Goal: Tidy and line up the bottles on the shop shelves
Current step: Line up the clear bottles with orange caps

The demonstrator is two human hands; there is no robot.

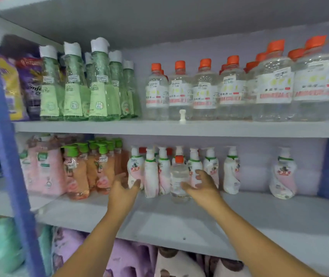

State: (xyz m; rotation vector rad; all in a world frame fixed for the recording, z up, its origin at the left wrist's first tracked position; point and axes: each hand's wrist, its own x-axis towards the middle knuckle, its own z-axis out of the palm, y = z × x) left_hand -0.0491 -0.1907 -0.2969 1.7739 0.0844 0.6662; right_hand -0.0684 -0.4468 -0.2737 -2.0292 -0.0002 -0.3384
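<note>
On the middle shelf [179, 214] stands a row of white and pink pump bottles [151, 174]. A clear bottle with an orange cap [178, 176] stands in front of them. My left hand [122, 188] reaches in with relaxed fingers, its thumb against the leftmost pump bottle [134, 168]. My right hand [203, 182] is spread just right of the clear bottle, its thumb near the bottle's side; I cannot tell whether it touches. One pump bottle [283, 174] stands alone at the far right.
The upper shelf [179, 127] carries green bottles [99, 82] at the left and clear orange-capped bottles [229, 86] at the right, with a small white pump part [182, 115] at its edge. Orange bottles with green caps [91, 166] and pink pouches [41, 166] stand left. A blue upright [5, 136] is at the left.
</note>
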